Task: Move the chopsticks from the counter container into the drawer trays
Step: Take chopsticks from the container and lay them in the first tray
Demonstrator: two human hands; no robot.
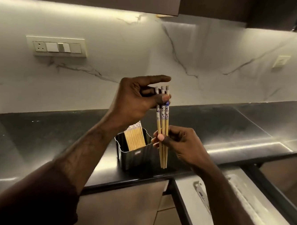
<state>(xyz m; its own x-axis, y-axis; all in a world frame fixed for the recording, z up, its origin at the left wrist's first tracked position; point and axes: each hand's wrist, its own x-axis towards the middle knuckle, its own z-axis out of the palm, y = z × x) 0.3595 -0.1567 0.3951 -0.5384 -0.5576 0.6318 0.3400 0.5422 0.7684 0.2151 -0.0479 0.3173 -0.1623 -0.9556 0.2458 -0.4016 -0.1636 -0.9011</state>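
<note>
Chopsticks (162, 126), three, bamboo, with blue-and-white patterned tops: held upright in the air, side by side and touching, above the front of the counter (32, 137).

Left hand (136, 100): grips the patterned upper ends; thumb tip pressed on the near side of the three sticks, forefinger stretched out straight above their tops, the remaining fingers curled behind them.

Right hand (179, 144): pinches the plain shafts lower down; thumb on the near side, fingers curled round the far side. Pointed tips hang free below these fingers.

Container (136, 156), dark, ribbed, rectangular: stands on the counter just below and behind the right-hand fingers, near the counter's front edge. Small label on its near wall, too small to read.

Remaining chopsticks (134, 136), a bundle: stand leaning inside the container, under the left wrist.

Drawer (244, 203), open: below the right forearm, pale interior with what may be a metal utensil lying in it; blurred.

Switch panel (57, 46): on the marble backsplash, well to the left of the left-hand fingers.
</note>
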